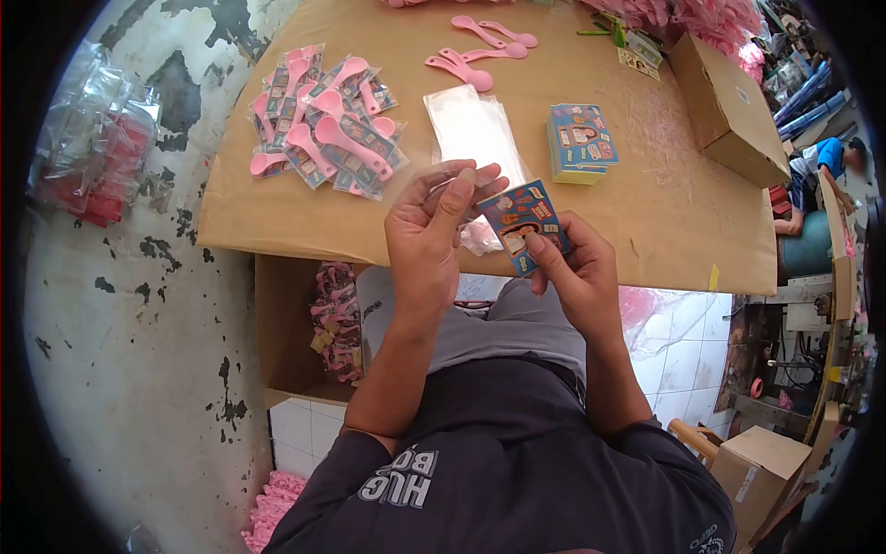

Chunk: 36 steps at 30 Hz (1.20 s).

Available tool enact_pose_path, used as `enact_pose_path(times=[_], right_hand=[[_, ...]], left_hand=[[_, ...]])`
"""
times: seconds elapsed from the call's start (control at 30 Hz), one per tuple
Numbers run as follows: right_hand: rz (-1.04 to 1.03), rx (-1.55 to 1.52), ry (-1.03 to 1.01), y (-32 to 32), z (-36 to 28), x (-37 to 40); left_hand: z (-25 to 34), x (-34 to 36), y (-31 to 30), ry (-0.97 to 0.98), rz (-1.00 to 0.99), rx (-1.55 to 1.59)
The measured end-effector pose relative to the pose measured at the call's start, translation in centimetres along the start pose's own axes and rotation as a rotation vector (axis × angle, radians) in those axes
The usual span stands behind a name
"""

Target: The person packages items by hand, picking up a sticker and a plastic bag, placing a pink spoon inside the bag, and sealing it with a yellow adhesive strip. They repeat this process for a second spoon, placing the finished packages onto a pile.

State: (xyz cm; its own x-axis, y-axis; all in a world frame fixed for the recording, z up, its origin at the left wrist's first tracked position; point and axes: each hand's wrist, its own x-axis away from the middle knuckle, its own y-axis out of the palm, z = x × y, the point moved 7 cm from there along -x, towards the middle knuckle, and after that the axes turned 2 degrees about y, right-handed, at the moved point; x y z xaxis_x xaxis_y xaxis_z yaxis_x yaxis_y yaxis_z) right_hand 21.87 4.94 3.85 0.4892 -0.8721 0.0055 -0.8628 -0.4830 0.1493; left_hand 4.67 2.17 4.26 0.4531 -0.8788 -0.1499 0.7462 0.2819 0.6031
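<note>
My right hand (579, 265) pinches a blue printed card (524, 226) between thumb and fingers, tilted above the table's front edge. Close to the card's left edge, my left hand (434, 217) has its thumb pressed to its fingers on a thin clear plastic bag, whose outline is hard to make out. Just beyond both hands lies a stack of clear plastic bags (475, 129). A pile of blue and yellow printed cards (581, 143) stands to the right of the bags. Several loose pink spoons (475, 55) rest farther back.
Bagged pink spoons with cards (328, 129) are heaped at the table's left. A cardboard box (729, 111) stands at the right edge. Clear packets (97, 134) hang along the left wall. Below the table, an open carton (291, 323) holds pink items. Another person (821, 171) sits far right.
</note>
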Motion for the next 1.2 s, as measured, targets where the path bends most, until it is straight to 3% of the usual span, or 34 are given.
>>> enact_pose_path(times=[0.23, 0.43, 0.53, 0.77, 0.87, 1.2], right_hand=[[0.091, -0.095, 0.016, 0.8, 0.2, -0.1], [-0.166, 0.117, 0.112, 1.2, 0.9, -0.2], [-0.193, 0.048, 0.163, 0.4, 0.3, -0.2], [-0.026, -0.157, 0.104, -1.8, 0.8, -0.1], [-0.012, -0.13, 0.058, -1.4, 0.1, 0.0], [0.063, -0.169, -0.109, 0.8, -0.2, -0.4]], left_hand=[[-0.4, 0.5, 0.2, -0.053, -0.006, 0.041], [-0.6, 0.9, 1.0, -0.115, -0.064, -0.049], [-1.0, 1.1, 1.5, -0.187, -0.133, -0.036], [-0.8, 1.1, 2.5, -0.144, -0.161, -0.114], [-1.6, 1.7, 3.4, -0.225, -0.192, -0.221], [-0.4, 2.6, 4.0, -0.06, -0.23, -0.248]])
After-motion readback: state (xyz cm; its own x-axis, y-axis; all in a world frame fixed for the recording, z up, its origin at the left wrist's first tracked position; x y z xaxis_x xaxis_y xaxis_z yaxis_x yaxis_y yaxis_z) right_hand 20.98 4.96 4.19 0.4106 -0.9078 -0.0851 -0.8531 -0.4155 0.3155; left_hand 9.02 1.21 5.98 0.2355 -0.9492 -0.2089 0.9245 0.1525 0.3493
